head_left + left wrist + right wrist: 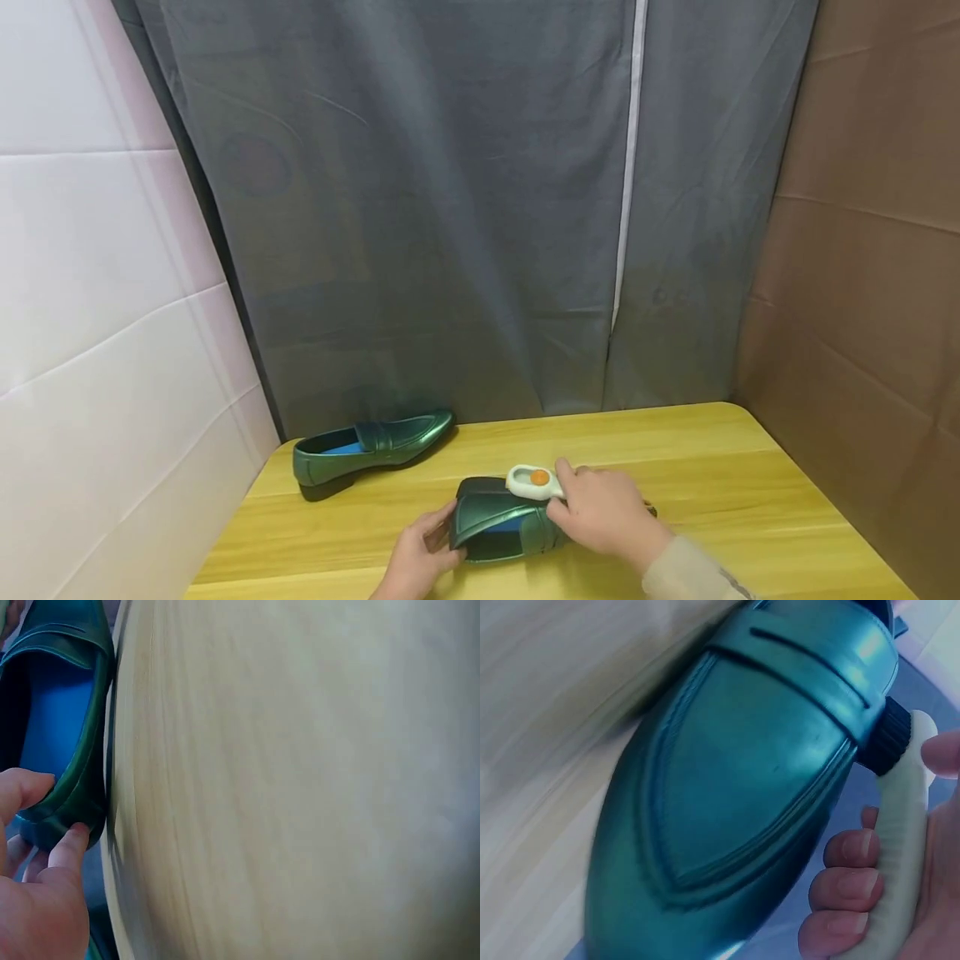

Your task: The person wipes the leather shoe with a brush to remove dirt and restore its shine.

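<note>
In the head view a green loafer [487,510] lies tipped on its side, its opening turned toward me and its blue insole showing. My left hand [422,550] grips its heel; in the left wrist view the thumb is inside the rim and the fingers [69,851] are against the outside. My right hand [606,510] holds a white-handled brush [534,482] with an orange button. Seen from the right wrist, its dark bristles [889,735] are right at the loafer's side by the strap, and the fingers curl round the handle. The right hand hides the loafer's toe in the head view.
A second green loafer [375,448] stands upright at the back left of the yellow wooden table [712,467]. Grey cloth [450,208] hangs behind the table, with a white panel [112,292] on the left and a brown one [862,250] on the right.
</note>
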Demonstrator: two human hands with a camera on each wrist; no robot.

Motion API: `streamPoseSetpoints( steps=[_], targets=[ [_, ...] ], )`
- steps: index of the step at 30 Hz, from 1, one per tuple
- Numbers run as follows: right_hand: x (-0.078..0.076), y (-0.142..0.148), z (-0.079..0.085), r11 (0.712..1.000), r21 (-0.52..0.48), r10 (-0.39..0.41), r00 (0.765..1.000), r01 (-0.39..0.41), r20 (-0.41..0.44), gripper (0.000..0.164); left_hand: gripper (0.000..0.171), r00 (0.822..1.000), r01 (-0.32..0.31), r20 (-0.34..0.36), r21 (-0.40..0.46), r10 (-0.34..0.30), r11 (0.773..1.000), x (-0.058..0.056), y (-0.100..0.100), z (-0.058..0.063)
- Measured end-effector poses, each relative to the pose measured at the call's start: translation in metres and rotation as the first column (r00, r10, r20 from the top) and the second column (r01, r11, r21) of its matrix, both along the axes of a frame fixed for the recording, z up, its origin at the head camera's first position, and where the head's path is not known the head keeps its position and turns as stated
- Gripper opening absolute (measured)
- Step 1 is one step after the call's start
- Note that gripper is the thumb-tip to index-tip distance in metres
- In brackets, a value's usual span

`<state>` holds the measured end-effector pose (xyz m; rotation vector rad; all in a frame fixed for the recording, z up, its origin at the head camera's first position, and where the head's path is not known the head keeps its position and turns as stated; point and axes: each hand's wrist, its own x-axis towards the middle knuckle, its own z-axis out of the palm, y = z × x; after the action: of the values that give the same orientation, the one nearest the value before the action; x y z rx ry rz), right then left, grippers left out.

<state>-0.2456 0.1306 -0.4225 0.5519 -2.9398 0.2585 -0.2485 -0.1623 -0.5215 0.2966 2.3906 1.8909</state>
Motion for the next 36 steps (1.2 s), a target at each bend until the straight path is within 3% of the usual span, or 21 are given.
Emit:
streamPoseSetpoints(
  steps=[9,14,26,31,36],
  targets=[
    [-0.001,-0.037,-0.003,0.98,0.147,0.143,0.987,-0.133,-0.066,0.038,0.074,1.0,-0.011,-0.006,-0.008,0.01,1.0,0.002,0.001,-0.003],
    [-0.001,-0.052,-0.007,0.954,0.236,0.225,0.961,-0.184,-0.161,0.034,0.073,0.999,-0.012,-0.031,0.003,0.012,1.0,0.003,0.002,-0.002],
    [-0.005,-0.074,-0.014,0.928,0.28,0.324,0.903,-0.245,-0.284,0.04,0.058,0.999,-0.019,-0.052,-0.051,0.016,0.999,0.006,-0.003,-0.002],
    [-0.01,-0.078,-0.014,0.927,0.306,0.309,0.906,-0.218,-0.289,0.04,0.057,0.998,-0.015,-0.063,-0.04,0.013,0.999,0.006,-0.002,-0.003],
    [-0.012,-0.071,-0.01,0.937,0.279,0.277,0.935,-0.211,-0.223,0.043,0.067,0.999,-0.012,-0.042,-0.021,0.011,1.0,0.007,-0.001,-0.002]
  ],
)
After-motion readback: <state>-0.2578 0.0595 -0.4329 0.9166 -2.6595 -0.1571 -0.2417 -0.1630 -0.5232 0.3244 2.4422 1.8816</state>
